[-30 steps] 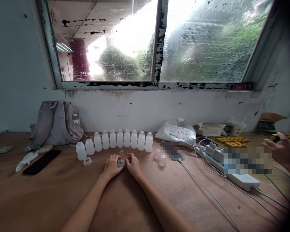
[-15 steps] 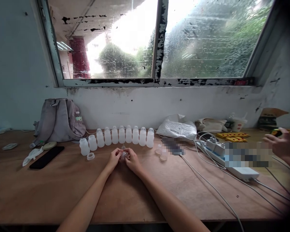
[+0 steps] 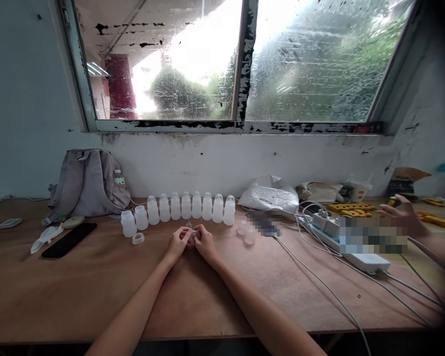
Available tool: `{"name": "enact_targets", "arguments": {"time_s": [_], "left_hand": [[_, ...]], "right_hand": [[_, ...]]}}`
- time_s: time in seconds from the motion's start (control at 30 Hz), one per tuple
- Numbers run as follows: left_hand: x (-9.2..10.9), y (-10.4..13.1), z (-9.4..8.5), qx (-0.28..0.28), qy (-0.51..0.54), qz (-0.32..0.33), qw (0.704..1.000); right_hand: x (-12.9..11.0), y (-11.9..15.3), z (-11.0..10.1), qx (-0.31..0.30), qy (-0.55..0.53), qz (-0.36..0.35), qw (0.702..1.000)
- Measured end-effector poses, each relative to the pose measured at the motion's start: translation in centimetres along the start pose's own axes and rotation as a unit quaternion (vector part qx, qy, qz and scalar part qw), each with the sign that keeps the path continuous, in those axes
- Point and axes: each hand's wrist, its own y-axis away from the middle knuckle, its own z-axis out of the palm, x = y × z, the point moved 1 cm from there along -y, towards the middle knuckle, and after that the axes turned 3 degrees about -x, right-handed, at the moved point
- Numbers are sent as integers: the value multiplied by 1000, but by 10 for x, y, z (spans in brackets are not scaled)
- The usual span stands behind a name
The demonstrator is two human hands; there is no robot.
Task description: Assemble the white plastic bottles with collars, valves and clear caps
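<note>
Both of my hands meet over the table in front of the bottle row. My left hand (image 3: 178, 242) and my right hand (image 3: 205, 243) pinch a small clear, rounded bottle part (image 3: 195, 236) between their fingertips; the fingers partly cover it. Just beyond the fingers shows a clear nipple tip (image 3: 189, 224), and whether it joins the held part I cannot tell. Several frosted baby bottles with clear domed caps (image 3: 186, 206) stand in a curved row behind. At its left end are two uncapped bottles (image 3: 128, 225), with a white collar ring (image 3: 138, 239) lying before them.
Clear caps and rings (image 3: 249, 238) lie right of my hands, beside a blurred dark device (image 3: 263, 223). A power strip (image 3: 367, 259) with cables occupies the right side, where another person's hand (image 3: 404, 215) holds something. Left are a black phone (image 3: 69, 240) and a grey backpack (image 3: 91, 183).
My hands have turned the small clear part slightly, and my left fingers now reach further over it. The other person's hand has shifted left in view, with the camera's slight turn.
</note>
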Motion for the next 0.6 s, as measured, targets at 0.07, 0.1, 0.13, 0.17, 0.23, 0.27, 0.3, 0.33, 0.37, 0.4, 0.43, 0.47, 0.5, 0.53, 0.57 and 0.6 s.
{"name": "enact_targets", "arguments": {"time_s": [0.07, 0.1, 0.13, 0.17, 0.23, 0.27, 0.3, 0.33, 0.37, 0.4, 0.43, 0.47, 0.5, 0.53, 0.57, 0.6], "left_hand": [[0, 0, 1, -8, -2, 2, 1000], [0, 0, 2, -9, -3, 3, 1000], [0, 0, 2, -11, -3, 4, 1000], [1, 1, 3, -12, -4, 5, 1000], [2, 1, 3, -14, -3, 5, 1000], [2, 1, 3, -16, -1, 5, 1000], [3, 1, 3, -17, 1, 4, 1000], [3, 1, 3, -19, 4, 1, 1000], [4, 1, 2, -21, 8, -3, 1000], [4, 1, 2, -22, 11, -7, 1000], [5, 1, 1, -24, 15, -12, 1000], [5, 0, 1, -25, 19, -15, 999], [6, 0, 0, -26, 23, -17, 999], [7, 0, 0, -26, 27, -17, 999], [8, 1, -1, -26, 31, -18, 999], [9, 1, -1, -27, 36, -19, 999]], "right_hand": [[0, 0, 0, 2, 4, 7, 1000], [-1, -1, 0, 2, 5, 11, 1000], [-1, -1, 0, 2, 6, 15, 1000], [-1, -1, -1, 1, 8, 19, 1000], [-1, -1, -1, 0, 10, 27, 1000], [-1, -1, -1, 0, 11, 30, 999], [-1, -1, -2, 0, 12, 33, 999], [-1, -1, -2, 0, 14, 35, 999], [-1, -1, -2, 0, 15, 36, 999], [-1, -1, -2, 1, 16, 36, 999], [-1, -1, -2, 1, 16, 36, 999], [-1, -1, -2, 1, 16, 35, 999], [-1, -1, -2, 1, 16, 34, 999], [-1, -1, -3, 1, 16, 33, 999], [-2, -1, -3, 2, 16, 33, 999], [-2, -1, -4, 2, 16, 34, 999]]}}
